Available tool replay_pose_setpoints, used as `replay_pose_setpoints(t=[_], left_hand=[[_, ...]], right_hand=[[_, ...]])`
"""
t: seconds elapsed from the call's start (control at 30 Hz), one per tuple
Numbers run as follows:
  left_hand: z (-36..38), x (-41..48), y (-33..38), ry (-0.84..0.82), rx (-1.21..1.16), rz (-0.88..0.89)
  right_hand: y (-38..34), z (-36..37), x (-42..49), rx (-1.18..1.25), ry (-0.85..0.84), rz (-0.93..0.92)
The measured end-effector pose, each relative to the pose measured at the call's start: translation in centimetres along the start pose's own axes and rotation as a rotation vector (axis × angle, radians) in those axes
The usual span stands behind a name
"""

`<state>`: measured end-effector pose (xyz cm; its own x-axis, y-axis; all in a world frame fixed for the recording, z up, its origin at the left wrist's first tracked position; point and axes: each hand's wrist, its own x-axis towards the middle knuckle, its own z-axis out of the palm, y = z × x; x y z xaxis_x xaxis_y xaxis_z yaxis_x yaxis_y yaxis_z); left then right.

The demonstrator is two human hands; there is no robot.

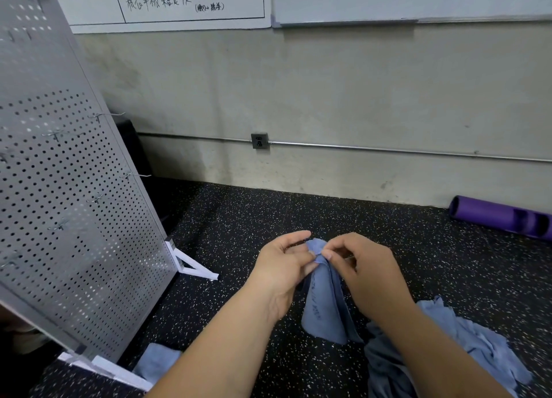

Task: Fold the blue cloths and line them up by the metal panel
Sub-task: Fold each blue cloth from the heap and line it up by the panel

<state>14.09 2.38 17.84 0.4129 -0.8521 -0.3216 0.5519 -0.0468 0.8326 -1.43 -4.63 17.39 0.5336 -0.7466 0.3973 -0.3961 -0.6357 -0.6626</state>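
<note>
A blue cloth (324, 305) hangs in the air above the speckled floor, bunched at its top. My left hand (283, 266) and my right hand (363, 266) both pinch that top edge, fingertips almost touching. A loose pile of blue cloths (466, 341) lies on the floor at the lower right, partly hidden by my right forearm. One folded blue cloth (156, 363) lies flat by the foot of the metal panel (71, 206), a perforated grey board that leans at the left.
The panel stands on white feet (194, 266) and carries several small metal hooks (131, 175). A purple rolled mat (501, 218) lies at the right by the wall. The black speckled floor (239, 218) runs to a concrete wall with an outlet (259, 141).
</note>
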Motion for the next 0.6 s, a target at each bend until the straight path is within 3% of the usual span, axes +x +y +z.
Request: replay_pose_setpoints(t=[0.27,0.37,0.6], left_hand=[[-0.2,-0.1,0.1,0.016,-0.051,-0.021],[-0.1,-0.3,-0.1,0.003,-0.027,0.008],[0.5,-1.0,-0.5,0.028,0.387,0.316]], right_hand=[[0.7,0.3,0.1,-0.099,-0.019,-0.118],[0.6,0.4,-0.1,-0.05,0.034,-0.067],[0.1,0.4,0.0,0.238,0.076,0.099]])
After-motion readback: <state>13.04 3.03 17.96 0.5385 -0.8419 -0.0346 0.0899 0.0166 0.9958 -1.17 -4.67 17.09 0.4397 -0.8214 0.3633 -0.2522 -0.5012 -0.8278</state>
